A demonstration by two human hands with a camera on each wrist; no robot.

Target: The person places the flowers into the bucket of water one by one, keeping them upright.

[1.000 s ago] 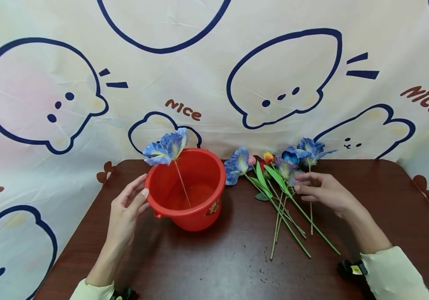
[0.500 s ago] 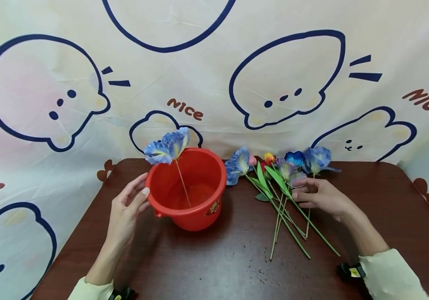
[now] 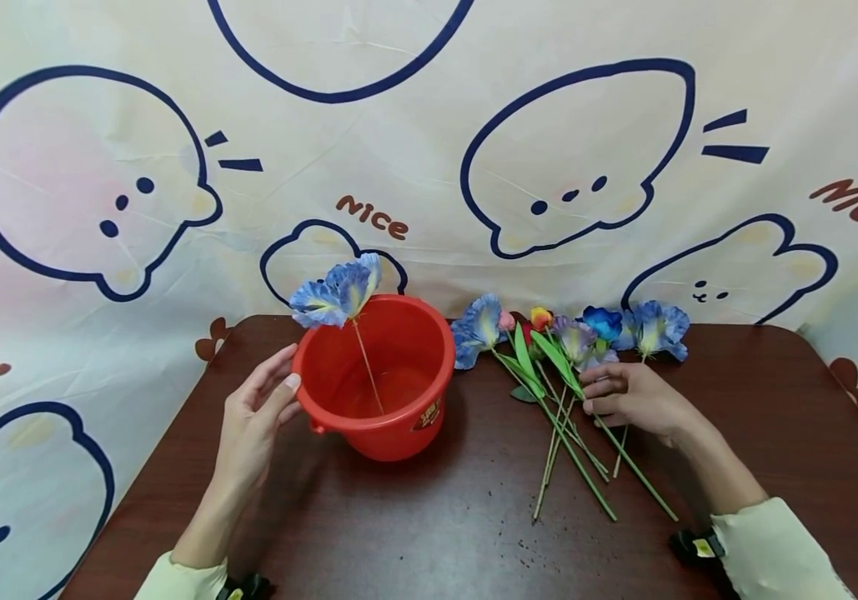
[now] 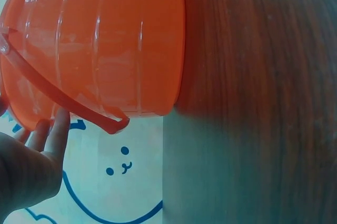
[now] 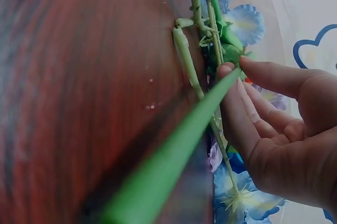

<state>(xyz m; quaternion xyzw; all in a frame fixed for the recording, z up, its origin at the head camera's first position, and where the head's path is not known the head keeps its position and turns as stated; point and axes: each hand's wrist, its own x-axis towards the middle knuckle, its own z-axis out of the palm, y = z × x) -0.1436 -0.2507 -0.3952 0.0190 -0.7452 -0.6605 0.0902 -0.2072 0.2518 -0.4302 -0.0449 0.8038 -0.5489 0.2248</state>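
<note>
My left hand (image 3: 252, 425) touches the left side of a red bucket (image 3: 394, 446), its thumb and fingers against the rim. In the left wrist view the fingers (image 4: 59, 137) reach fairly straight to the bucket's side, below its handle (image 4: 63, 97). A blue artificial flower (image 3: 334, 292) leans inside, its bloom above the rim. My right hand (image 3: 642, 404) is over a pile of artificial flowers. In the right wrist view its thumb and index finger pinch a green flower stem (image 5: 179, 145). In the head view this stem appears to lead toward the yellow-orange flower (image 3: 541, 318).
Several other flowers lie crossed: a blue one (image 3: 477, 331) at the pile's left, a deep-blue one (image 3: 603, 322) and a light-blue one (image 3: 657, 329) at its right. Dark specks dot the brown table (image 3: 466, 550) in front. A patterned cloth (image 3: 398, 150) hangs behind.
The rightmost light-blue flower has tipped right and lower, and the deep-blue bloom has shifted right. My right hand has come slightly lower, with stem ends shifting a little. The left hand stays at the bucket.
</note>
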